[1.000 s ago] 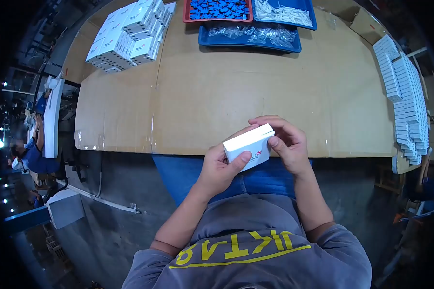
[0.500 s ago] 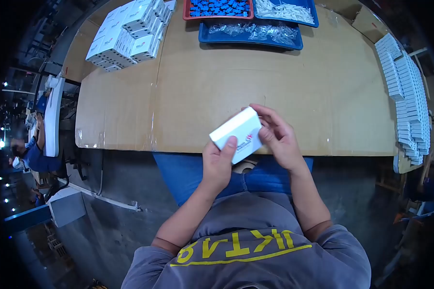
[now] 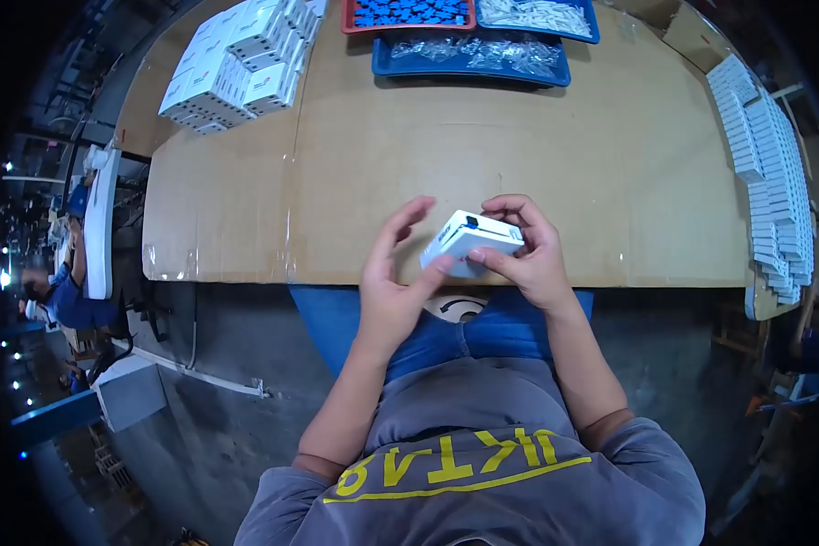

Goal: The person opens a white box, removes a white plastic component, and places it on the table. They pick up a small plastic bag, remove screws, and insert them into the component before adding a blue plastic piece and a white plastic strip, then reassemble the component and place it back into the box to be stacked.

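Note:
A small white box [image 3: 464, 238] is held over the near edge of the cardboard-covered table, tilted, with a dark slot and a blue bit showing at its upper end. My right hand [image 3: 535, 259] grips it from the right, thumb on the near face and fingers behind. On the other side, my left hand [image 3: 393, 273] has its fingers spread away from the box, and its thumb tip is at the box's lower left corner.
Stacked white boxes [image 3: 214, 86] stand at the back left. A red tray [image 3: 408, 27] of blue parts and blue trays [image 3: 473, 75] of clear bags and white pieces are at the back. White blocks [image 3: 769, 173] line the right edge. A person [image 3: 73, 291] sits far left.
The box has turned, so its end with the slot now shows instead of the printed face. My left fingers have opened away from it, while my right hand keeps its hold.

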Demonstrator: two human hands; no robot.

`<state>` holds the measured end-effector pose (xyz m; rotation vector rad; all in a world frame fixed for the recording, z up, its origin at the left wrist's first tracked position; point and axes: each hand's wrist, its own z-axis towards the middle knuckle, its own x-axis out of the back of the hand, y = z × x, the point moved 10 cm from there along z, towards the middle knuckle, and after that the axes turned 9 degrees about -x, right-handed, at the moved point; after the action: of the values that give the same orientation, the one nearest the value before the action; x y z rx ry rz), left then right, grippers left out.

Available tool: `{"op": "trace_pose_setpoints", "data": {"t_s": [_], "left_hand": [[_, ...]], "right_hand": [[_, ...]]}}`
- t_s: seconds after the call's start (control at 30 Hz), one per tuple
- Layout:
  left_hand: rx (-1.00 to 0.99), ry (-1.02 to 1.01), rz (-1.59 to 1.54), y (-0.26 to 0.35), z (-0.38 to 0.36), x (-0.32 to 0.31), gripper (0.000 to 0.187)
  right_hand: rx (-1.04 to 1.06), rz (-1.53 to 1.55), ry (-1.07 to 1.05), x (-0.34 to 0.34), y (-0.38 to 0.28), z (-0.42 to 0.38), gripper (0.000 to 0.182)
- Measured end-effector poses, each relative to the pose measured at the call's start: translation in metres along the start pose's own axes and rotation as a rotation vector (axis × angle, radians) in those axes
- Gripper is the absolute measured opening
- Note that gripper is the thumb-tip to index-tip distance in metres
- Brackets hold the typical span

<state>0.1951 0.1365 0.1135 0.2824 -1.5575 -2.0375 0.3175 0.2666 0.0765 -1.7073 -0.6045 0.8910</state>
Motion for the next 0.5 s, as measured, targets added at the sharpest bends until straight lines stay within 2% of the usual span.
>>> {"op": "trace_pose_setpoints", "data": {"t_s": [0.03, 0.13, 0.17, 0.27, 0.5], "left_hand": [[-0.026, 0.003, -0.061, 0.004, 0.004, -0.007, 0.058], [0.201, -0.012, -0.427, -0.014, -0.005, -0.026, 0.055], [0.163, -0.002, -0.453, -0.013, -0.005, -0.028, 0.049], [0.138, -0.001, -0.501, -0.012, -0.008, -0.027, 0.045], [0.056, -0.079, -0.499, -0.003, -0.012, -0.028, 0.045]], "right_hand": [[-0.008, 0.020, -0.010, -0.003, -0.001, -0.002, 0.056], [-0.006, 0.094, -0.049, -0.014, -0.006, -0.004, 0.054], [-0.021, 0.095, -0.061, -0.014, -0.005, -0.003, 0.054], [-0.051, 0.107, -0.090, -0.010, -0.005, -0.003, 0.051], [0.013, 0.047, -0.143, -0.005, -0.010, -0.013, 0.044]]}}
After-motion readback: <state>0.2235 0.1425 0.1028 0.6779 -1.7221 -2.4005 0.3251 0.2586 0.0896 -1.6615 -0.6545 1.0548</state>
